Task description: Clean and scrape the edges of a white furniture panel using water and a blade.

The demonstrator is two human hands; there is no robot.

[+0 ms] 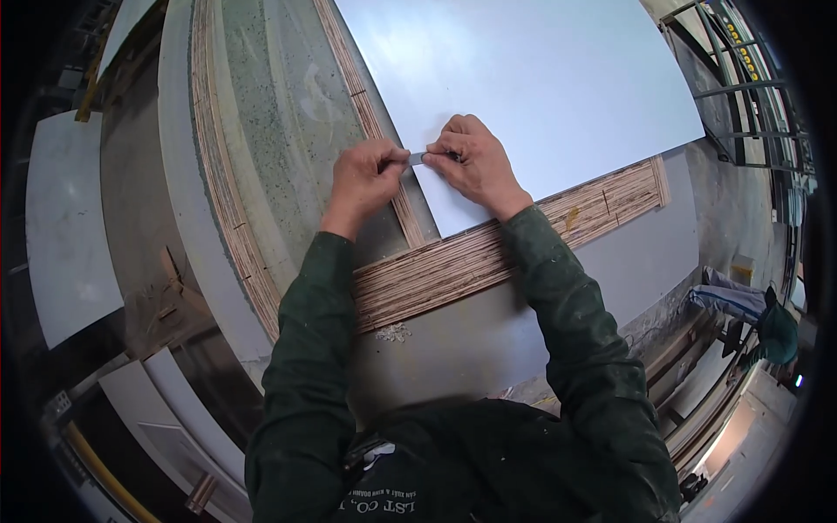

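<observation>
One small grey piece (416, 159) pinched from both ends

At the far left a pale board (74, 227) stands apart from the work. Next comes a long band of layered wood (228, 192), light brown with dark lines, its sides bent by the lens. A speckled grey-green surface (261, 113) runs beside it, bounded on its right by a narrower layered strip (362, 96).

Over that strip is the left hand (362, 183), its dark green sleeve (305, 349) rising from the lower edge. The small grey piece lies just beyond this hand's fingertips, at the left edge of a large white panel (540, 96); whether it touches the panel cannot be told. Thumb and forefinger are closed together on the piece's left end, with hardly any gap.

To the right of the piece, over the white panel, is the right hand (475, 166). Its thumb and forefinger are likewise drawn together, on the piece's right end, so that only a short middle stretch shows between the two pinches. The other fingers curl inward.

Below the hands, a broad layered wooden bar (436, 283) slants up to the right along the panel's near edge. Pale crumbs (394, 332) lie just below its left part. Farther right stands a dark metal frame (732, 87).
</observation>
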